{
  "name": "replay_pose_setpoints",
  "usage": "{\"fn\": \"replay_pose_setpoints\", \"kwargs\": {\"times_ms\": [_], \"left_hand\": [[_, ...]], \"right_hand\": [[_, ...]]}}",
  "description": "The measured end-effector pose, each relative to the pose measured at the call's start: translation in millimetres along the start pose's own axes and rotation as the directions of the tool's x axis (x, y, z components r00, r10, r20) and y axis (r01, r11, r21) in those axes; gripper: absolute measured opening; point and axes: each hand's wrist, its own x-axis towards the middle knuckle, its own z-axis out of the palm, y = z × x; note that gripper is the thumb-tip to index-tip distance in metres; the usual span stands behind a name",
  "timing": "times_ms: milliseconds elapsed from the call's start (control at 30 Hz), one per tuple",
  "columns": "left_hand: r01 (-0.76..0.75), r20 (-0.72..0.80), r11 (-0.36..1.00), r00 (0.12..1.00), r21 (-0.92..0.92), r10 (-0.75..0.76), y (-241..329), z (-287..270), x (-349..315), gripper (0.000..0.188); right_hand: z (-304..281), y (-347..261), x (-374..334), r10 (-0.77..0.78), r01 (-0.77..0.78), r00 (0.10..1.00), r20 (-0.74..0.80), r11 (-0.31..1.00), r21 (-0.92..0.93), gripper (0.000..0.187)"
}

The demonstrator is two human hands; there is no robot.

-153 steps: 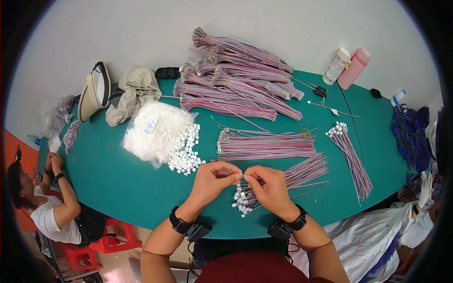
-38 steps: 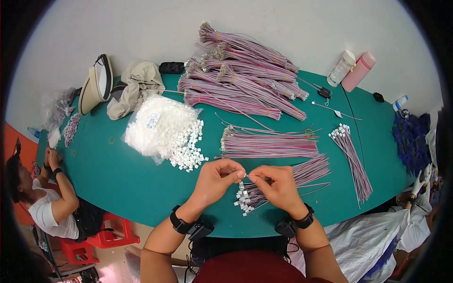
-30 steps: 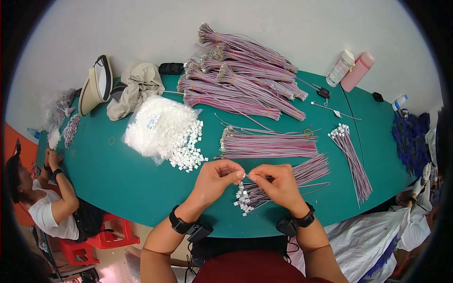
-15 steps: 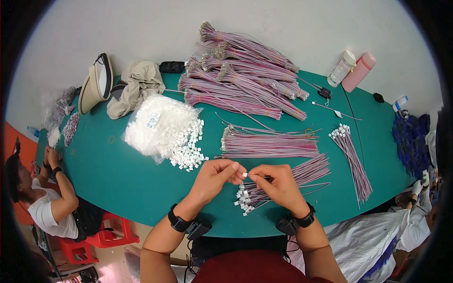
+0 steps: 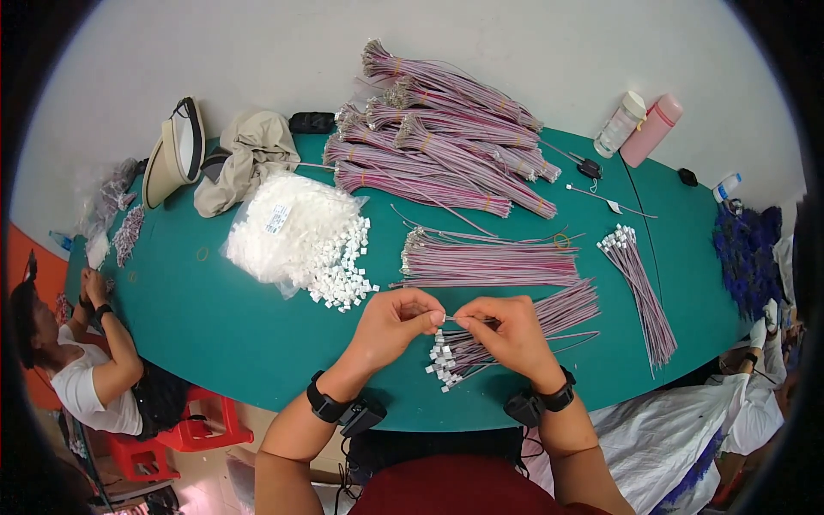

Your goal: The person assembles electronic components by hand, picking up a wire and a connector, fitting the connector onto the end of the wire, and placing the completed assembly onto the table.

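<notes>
Above the near edge of the table, my left hand (image 5: 396, 324) pinches a small white plastic connector, mostly covered by the thumb and fingertips. Close by on its right, my right hand (image 5: 508, 333) pinches a thin wire (image 5: 450, 318), which runs across the short gap to the connector. Whether the wire's tip is inside the connector cannot be made out. Beneath my right hand lies a bundle of wires with white connectors (image 5: 443, 365) on their left ends. Just beyond my hands is a row of pink and grey wires (image 5: 498, 262) without white connectors.
A plastic bag of white connectors (image 5: 296, 227) spills onto the green table (image 5: 206, 335). Tied wire bundles (image 5: 446, 146) are piled at the back. Another finished-looking bundle (image 5: 639, 296) lies right, below a clear bottle (image 5: 620, 124) and pink flask (image 5: 652, 130). Co-workers sit at both sides.
My left thumb and fingers have closed further over the white connector, so less of it shows. My two hands stay almost in place. At the far right, a co-worker's gloved hands have shifted.
</notes>
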Motion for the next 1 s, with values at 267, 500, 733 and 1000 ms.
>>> {"fn": "replay_pose_setpoints", "kwargs": {"times_ms": [267, 500, 733, 1000], "left_hand": [[-0.045, -0.047, 0.989, 0.998, 0.14, 0.052, -0.9, 7.2, -1.2, 0.01], [-0.012, 0.031, 0.997, 0.999, -0.082, 0.014, 0.5, 4.2, -1.8, 0.009], [-0.047, -0.006, 0.999, 0.999, 0.022, 0.047, 1.2, 5.1, -0.7, 0.01], [-0.071, -0.003, 0.997, 0.997, 0.002, 0.071, 1.4, 4.1, 0.3, 0.018]], "right_hand": [[-2.4, -1.3, -2.9, -0.037, 0.036, 0.999, -0.027, 0.999, -0.024, 0.008], [-5.8, 1.1, -3.0, 0.055, -0.055, 0.998, 0.002, 0.998, 0.042, 0.008], [-7.3, 1.8, -3.5, 0.08, -0.085, 0.996, 0.044, 0.99, 0.111, 0.01], [-7.9, 1.3, -2.7, 0.1, -0.106, 0.994, 0.049, 0.987, 0.12, 0.012]]}}
